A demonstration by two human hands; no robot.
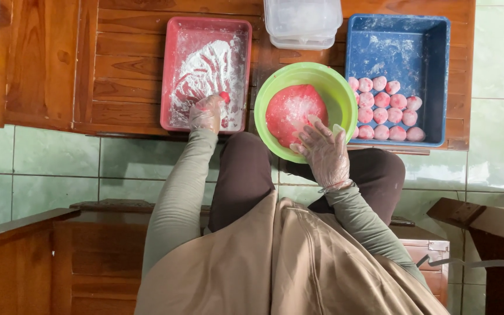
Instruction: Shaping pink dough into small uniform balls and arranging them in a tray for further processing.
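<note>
seen from above, a gloved left hand [206, 112] closes its fingers on a small pink dough ball [224, 97] in the floured red plastic tray [173, 70]; it looks soft and sticky, best cupped lightly. the gloved right hand [326, 153], fingers apart, rests on the pink dough mass [293, 108] in the round green plastic bowl [339, 93].

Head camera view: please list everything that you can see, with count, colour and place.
Red tray: one, red, floured, on the wooden table, left.
Green bowl: one, green, centre.
Dough mass: one, pink-red, floured, inside the green bowl.
Blue tray: one, blue, right.
Dough balls: about fourteen, pink, in rows in the blue tray.
Clear containers: stacked, translucent, top centre; count unclear.
Wooden table: one, brown.
Left hand: gloved, in the red tray, on a small red piece.
Right hand: gloved, on the dough mass.
</note>
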